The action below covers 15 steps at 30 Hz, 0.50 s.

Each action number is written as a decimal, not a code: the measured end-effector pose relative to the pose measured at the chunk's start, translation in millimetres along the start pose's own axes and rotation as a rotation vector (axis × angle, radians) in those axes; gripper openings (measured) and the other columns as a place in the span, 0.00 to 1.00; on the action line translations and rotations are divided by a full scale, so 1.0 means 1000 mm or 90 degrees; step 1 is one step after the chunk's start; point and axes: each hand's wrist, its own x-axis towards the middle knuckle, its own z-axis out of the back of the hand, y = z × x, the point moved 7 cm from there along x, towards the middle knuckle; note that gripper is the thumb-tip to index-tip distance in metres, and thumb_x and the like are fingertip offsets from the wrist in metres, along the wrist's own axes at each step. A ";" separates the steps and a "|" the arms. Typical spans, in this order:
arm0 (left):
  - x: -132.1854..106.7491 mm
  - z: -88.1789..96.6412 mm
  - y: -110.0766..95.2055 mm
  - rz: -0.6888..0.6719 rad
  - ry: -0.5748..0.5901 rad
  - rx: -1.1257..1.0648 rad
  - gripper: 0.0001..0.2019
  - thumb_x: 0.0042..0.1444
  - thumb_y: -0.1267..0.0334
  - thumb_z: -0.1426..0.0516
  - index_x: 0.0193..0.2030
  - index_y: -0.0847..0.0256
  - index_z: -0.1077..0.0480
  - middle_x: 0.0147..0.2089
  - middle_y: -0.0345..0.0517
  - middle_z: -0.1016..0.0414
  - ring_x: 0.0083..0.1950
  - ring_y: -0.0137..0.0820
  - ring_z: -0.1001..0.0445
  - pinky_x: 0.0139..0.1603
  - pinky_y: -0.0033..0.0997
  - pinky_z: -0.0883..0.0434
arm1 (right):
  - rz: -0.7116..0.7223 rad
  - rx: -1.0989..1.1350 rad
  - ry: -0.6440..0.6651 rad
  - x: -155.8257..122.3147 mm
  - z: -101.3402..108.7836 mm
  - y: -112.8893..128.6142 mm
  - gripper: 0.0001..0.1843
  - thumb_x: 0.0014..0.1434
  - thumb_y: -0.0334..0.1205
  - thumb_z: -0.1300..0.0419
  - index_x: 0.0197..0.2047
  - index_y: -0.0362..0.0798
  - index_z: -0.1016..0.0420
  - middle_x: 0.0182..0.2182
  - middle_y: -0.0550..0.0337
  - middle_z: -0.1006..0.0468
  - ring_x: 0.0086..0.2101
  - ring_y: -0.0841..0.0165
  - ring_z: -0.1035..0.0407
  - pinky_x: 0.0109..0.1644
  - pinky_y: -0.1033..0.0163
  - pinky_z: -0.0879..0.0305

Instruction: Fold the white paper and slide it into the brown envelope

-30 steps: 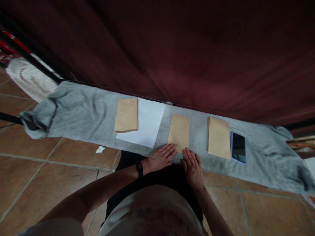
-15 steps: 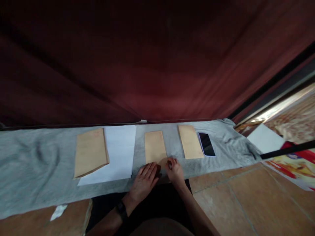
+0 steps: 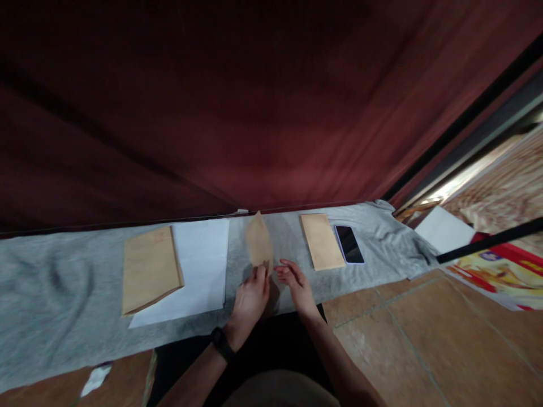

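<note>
A brown paper envelope [image 3: 259,240] is lifted off the grey cloth and tilted on its edge, slightly blurred. My left hand [image 3: 251,297], with a dark band on its wrist, pinches the envelope's near end. Just right of it, my right hand [image 3: 296,284] has its fingers apart and seems to hold nothing; whether a fingertip touches the envelope I cannot tell. Farther right lies another envelope, a flat brown one [image 3: 323,242]. On the left a stack of brown envelopes [image 3: 150,268] overlaps white paper sheets [image 3: 206,271].
A phone [image 3: 350,245] lies beside the right envelope. Grey cloth [image 3: 51,294] covers the narrow surface, with a dark red curtain [image 3: 263,141] behind it. At the right are a dark bar [image 3: 492,247] and a red and yellow package [image 3: 504,274]. A white scrap [image 3: 95,380] is on the tiled floor.
The middle envelope, flat on the cloth before, is now raised and turned on edge in my left hand. My right hand has opened its fingers. The view has shifted slightly.
</note>
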 end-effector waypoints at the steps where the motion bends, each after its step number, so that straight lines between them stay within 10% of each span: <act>1: 0.003 0.004 0.006 0.069 -0.020 -0.113 0.10 0.67 0.64 0.48 0.48 0.63 0.28 0.35 0.50 0.20 0.33 0.37 0.19 0.30 0.31 0.26 | -0.001 0.004 -0.007 0.000 0.001 0.003 0.28 0.58 0.63 0.38 0.51 0.49 0.23 0.42 0.53 0.19 0.42 0.62 0.25 0.46 0.57 0.26; 7: -0.012 -0.033 0.023 0.407 -0.088 -0.855 0.21 0.50 0.48 0.32 0.38 0.66 0.24 0.31 0.51 0.18 0.28 0.36 0.19 0.32 0.34 0.21 | -0.167 0.009 -0.019 0.001 0.010 -0.036 0.38 0.44 0.70 0.32 0.47 0.47 0.22 0.37 0.52 0.18 0.35 0.61 0.23 0.37 0.56 0.25; 15: -0.039 -0.081 0.014 0.558 0.020 -1.037 0.12 0.49 0.59 0.30 0.36 0.63 0.23 0.29 0.44 0.20 0.26 0.27 0.23 0.28 0.23 0.25 | -0.135 0.028 -0.062 0.007 0.021 -0.053 0.30 0.34 0.61 0.27 0.34 0.50 0.26 0.25 0.64 0.22 0.22 0.69 0.30 0.25 0.63 0.31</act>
